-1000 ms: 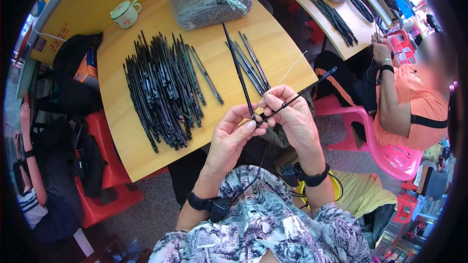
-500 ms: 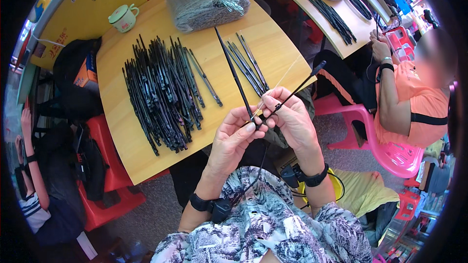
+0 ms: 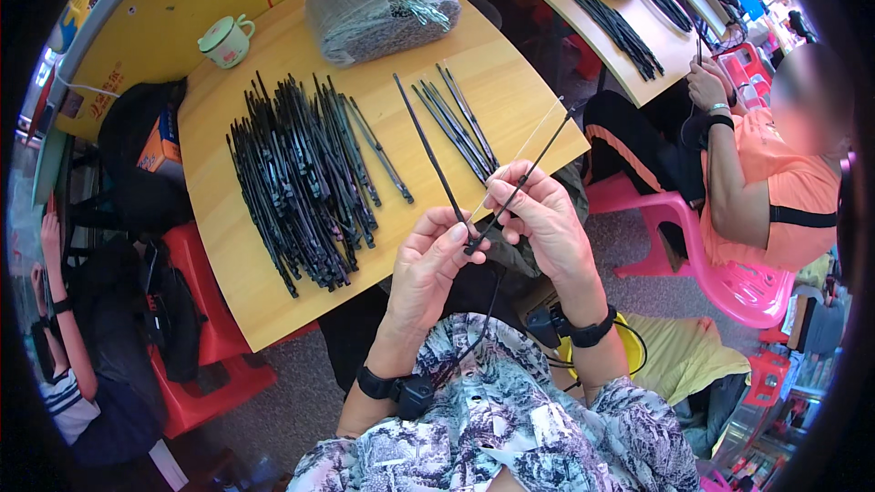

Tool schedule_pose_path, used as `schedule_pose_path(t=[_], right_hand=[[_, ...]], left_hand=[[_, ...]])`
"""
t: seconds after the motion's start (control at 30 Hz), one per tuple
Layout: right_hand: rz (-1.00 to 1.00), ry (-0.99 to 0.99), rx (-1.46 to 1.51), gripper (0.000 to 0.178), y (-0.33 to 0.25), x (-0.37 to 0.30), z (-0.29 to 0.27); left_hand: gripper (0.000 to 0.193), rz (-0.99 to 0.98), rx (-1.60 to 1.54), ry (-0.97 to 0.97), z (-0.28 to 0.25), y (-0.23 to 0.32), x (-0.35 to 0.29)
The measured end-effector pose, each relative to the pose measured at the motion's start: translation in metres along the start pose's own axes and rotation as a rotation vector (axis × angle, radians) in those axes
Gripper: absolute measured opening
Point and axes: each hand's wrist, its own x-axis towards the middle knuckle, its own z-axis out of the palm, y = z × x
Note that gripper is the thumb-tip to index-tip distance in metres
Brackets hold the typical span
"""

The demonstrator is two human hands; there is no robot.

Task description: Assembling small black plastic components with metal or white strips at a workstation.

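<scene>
Over the table's near edge, my left hand (image 3: 432, 255) pinches the lower end of a long, tapering black rod (image 3: 424, 141), which slants up and left. My right hand (image 3: 540, 210) is closed on a second, thinner black rod (image 3: 545, 151) with a small dark knob at its upper end. The two rods meet in a V at my left fingertips. A fine pale thread (image 3: 533, 137) runs between them past my right fingers; its exact attachment is hidden. Several loose black rods (image 3: 456, 128) lie just beyond my hands. A big pile of similar rods (image 3: 296, 187) lies to the left.
On the wooden table (image 3: 383, 255) stand a clear plastic bag (image 3: 378, 14) of thin rods and a lidded cup (image 3: 226, 42). Right, a person in orange (image 3: 756, 164) sits on a pink chair (image 3: 679, 228) by a second table (image 3: 611, 46). Red stools (image 3: 205, 310) stand left, near another person's arm (image 3: 68, 310).
The thinner rod in my right hand has swung more upright, its knobbed end shifting left. Both hands are slightly lower and still closed on the rods.
</scene>
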Motion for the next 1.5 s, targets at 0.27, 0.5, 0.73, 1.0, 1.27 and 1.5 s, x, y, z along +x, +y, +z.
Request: schedule_pose_path(t=[0.27,0.5,0.73,1.0,1.27,1.5], right_hand=[[0.076,-0.050,0.110,0.039,-0.001,-0.003,0.000],[-0.036,0.014,0.067,0.054,-0.013,0.000,-0.009],[-0.042,-0.004,0.043,0.018,-0.003,-0.001,-0.014],[0.003,-0.028,0.083,0.016,0.001,-0.001,-0.011],[0.008,-0.088,0.101,0.018,0.005,0.000,-0.012],[0.015,-0.104,0.116,0.018,0.005,-0.002,-0.012]], left_hand=[[0.013,0.012,0.149,0.097,-0.005,-0.003,0.001],[0.012,-0.006,0.241,0.096,-0.005,-0.002,0.000],[0.010,-0.060,0.143,0.039,0.003,0.002,0.003],[0.012,-0.046,0.287,0.017,0.008,-0.002,0.007],[0.013,0.045,0.400,0.021,0.011,-0.007,0.008],[0.012,0.027,0.351,0.040,0.009,-0.005,0.007]])
